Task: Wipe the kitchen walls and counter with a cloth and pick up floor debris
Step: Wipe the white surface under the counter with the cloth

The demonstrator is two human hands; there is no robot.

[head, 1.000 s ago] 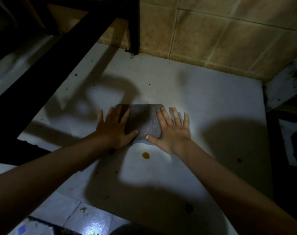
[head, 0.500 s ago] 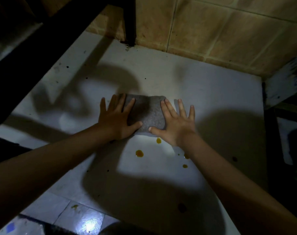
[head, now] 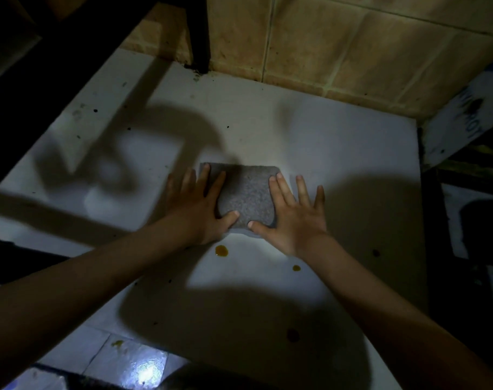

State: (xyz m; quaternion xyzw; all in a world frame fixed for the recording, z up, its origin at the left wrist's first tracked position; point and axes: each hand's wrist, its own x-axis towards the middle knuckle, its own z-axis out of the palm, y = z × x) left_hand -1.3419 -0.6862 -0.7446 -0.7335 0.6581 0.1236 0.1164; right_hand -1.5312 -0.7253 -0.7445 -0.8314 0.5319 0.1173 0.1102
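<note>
Two flat hands press a folded grey cloth (head: 246, 197) on the white counter (head: 338, 153).

Left hand (head: 196, 212) and right hand (head: 291, 220) lie with fingers straight, gripping nothing, probably to spread the pressure; the amber drop (head: 221, 250) waits at 6 o'clock of the cloth.

The cloth (head: 246, 197) under my hands is speckled grey — the counter (head: 310, 153) white, dotted with dark specks and two amber-brown drops (head: 221, 251). The wall tiles (head: 352, 43) are mottled tan with pale grout — the post (head: 199, 32) black.
</note>
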